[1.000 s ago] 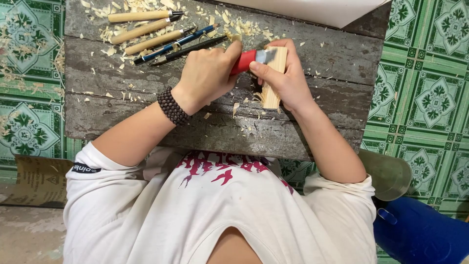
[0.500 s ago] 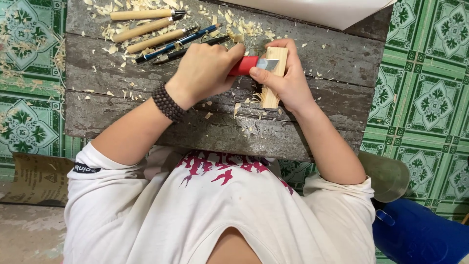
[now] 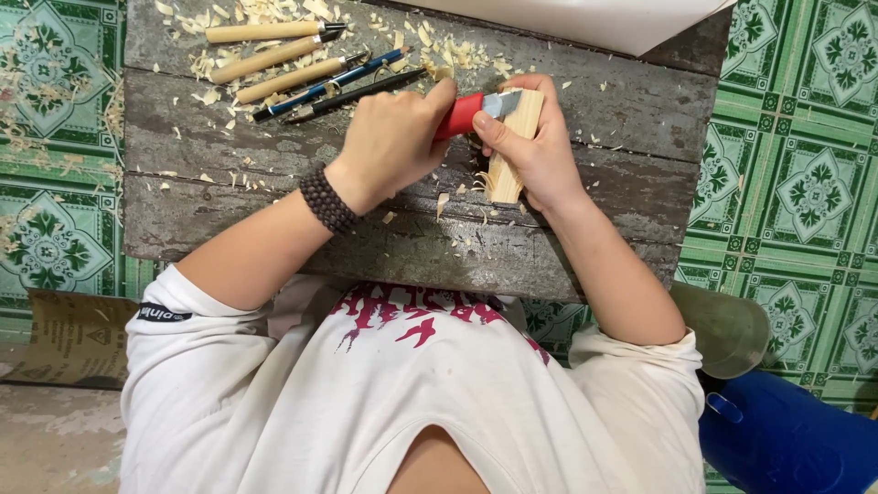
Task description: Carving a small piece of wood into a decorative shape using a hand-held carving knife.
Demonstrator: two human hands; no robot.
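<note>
The left hand grips a red-handled carving knife against the pale wooden block clasped by the right hand over the weathered plank table, where a slip could nick the thumb.

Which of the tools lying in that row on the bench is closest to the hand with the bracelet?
The thin black tool, lowest in the row; its tip ends beside the left hand.

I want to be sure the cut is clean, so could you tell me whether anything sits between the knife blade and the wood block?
Nothing visible does. The left hand grips the red-handled knife, whose blade lies directly against the wood block held in the right hand. The right thumb presses beside the blade. The spare tools lie apart on the bench.
</note>
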